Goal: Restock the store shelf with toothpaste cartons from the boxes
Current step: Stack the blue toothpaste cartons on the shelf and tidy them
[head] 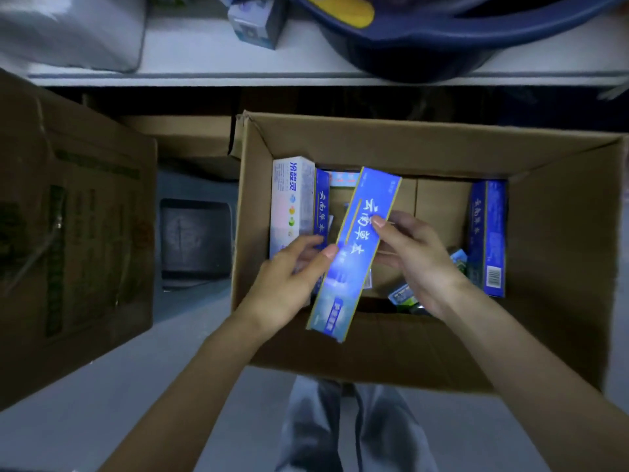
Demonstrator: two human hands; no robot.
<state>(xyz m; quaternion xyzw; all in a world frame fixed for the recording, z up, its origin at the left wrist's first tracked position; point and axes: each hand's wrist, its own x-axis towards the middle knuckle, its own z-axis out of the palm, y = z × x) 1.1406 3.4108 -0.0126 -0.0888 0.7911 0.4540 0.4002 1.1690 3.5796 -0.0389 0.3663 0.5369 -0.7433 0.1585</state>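
Note:
A long blue toothpaste carton (354,253) with white lettering is lifted above an open cardboard box (558,267). My left hand (292,281) grips its left edge, thumb on top. My right hand (415,264) holds its right side, thumb pressed on the face. Inside the box, a white carton (289,206) and a blue carton (321,206) stand at the left wall. Another blue carton (486,236) stands at the right. Small cartons (401,294) lie on the box floor, partly hidden by my right hand.
A white shelf (211,59) runs across the top, bearing a white bag (71,32), a small blue-white carton (255,22) and a dark blue basin (459,35). A closed cardboard box (68,233) stands at left. A dark stool (195,243) sits between the boxes.

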